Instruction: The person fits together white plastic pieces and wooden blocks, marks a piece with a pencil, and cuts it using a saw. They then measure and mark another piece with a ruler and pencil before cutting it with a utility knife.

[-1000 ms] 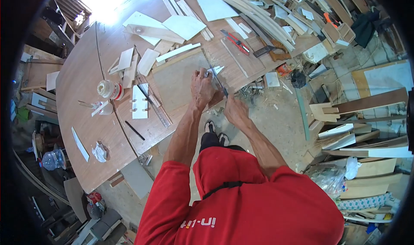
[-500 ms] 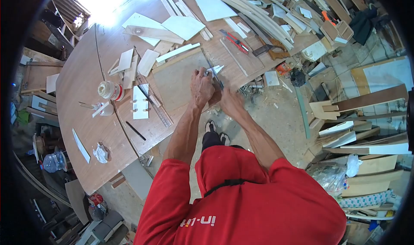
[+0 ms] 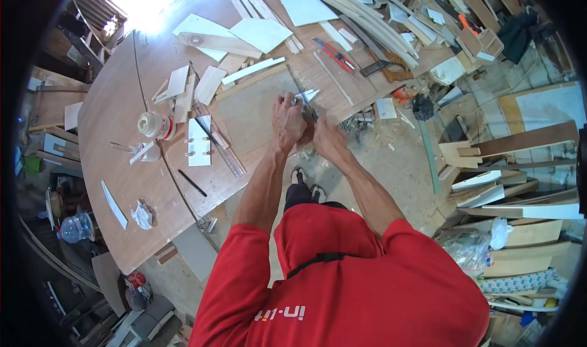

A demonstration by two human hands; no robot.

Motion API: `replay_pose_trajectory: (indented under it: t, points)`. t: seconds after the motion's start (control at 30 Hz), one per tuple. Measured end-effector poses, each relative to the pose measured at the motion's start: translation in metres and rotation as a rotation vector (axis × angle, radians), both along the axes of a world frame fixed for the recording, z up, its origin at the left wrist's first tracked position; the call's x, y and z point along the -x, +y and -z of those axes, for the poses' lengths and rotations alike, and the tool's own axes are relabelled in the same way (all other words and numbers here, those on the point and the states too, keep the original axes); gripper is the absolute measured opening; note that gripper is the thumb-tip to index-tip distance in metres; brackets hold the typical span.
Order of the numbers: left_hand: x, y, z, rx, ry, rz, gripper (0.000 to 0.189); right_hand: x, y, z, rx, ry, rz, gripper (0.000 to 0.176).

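Note:
At the front edge of the table, my left hand (image 3: pixel 287 118) is closed, pressing down a small white-faced wood piece (image 3: pixel 310 94). Its fingers lie at the edge of a flat board (image 3: pixel 247 114). Just to the right, my right hand (image 3: pixel 329 138) is wrapped round the near end of what looks like a saw, its narrow dark blade (image 3: pixel 312 110) running forward alongside the white piece. The handle is hidden in my fingers, and the contact between blade and wood is too small to make out.
The table (image 3: pixel 116 157) carries a glue jar (image 3: pixel 156 125), a ruler (image 3: pixel 229 160), a black pencil-like stick (image 3: pixel 192 183), a red cutter knife (image 3: pixel 336 56) and a wooden-handled saw (image 3: pixel 394 69). White boards (image 3: pixel 260 37) lie further back. Scrap wood (image 3: pixel 520 182) crowds the right side.
My right hand has shifted slightly forward with the dark blade and looks less blurred. My left hand keeps its place on the white piece.

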State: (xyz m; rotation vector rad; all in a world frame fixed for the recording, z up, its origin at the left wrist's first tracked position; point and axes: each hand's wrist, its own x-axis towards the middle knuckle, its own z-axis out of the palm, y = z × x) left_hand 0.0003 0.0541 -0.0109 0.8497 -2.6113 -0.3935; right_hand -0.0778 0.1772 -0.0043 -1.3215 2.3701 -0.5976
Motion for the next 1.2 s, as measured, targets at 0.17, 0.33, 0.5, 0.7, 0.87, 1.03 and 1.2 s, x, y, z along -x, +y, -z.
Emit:
replay_pose_trajectory:
  t: [0.17, 0.33, 0.5, 0.7, 0.87, 1.03, 1.2]
  points:
    - [0.000, -0.002, 0.003, 0.012, -0.001, 0.014, 0.043, -0.008, 0.024, -0.009, -0.118, -0.079, 0.068, 0.033]
    - [0.001, -0.003, 0.002, 0.033, -0.026, 0.023, 0.043, -0.007, 0.010, -0.003, -0.058, -0.039, 0.020, 0.036]
    - [0.000, -0.001, 0.002, 0.014, 0.010, 0.006, 0.045, -0.009, 0.021, -0.006, -0.041, -0.020, 0.046, 0.042]
    - [0.002, -0.001, 0.001, 0.006, -0.008, -0.006, 0.043, -0.012, 0.026, -0.020, -0.107, -0.137, 0.082, 0.038]
    - [0.003, -0.001, 0.002, 0.026, -0.012, -0.010, 0.040, -0.001, -0.001, -0.015, -0.131, -0.028, 0.038, 0.032]
    - [0.002, 0.001, -0.002, -0.006, -0.020, -0.032, 0.041, -0.006, 0.021, -0.023, -0.130, -0.086, 0.035, 0.031]
    - [0.002, 0.001, -0.003, 0.011, -0.046, -0.011, 0.042, -0.001, -0.001, 0.002, -0.077, 0.000, 0.025, 0.034]
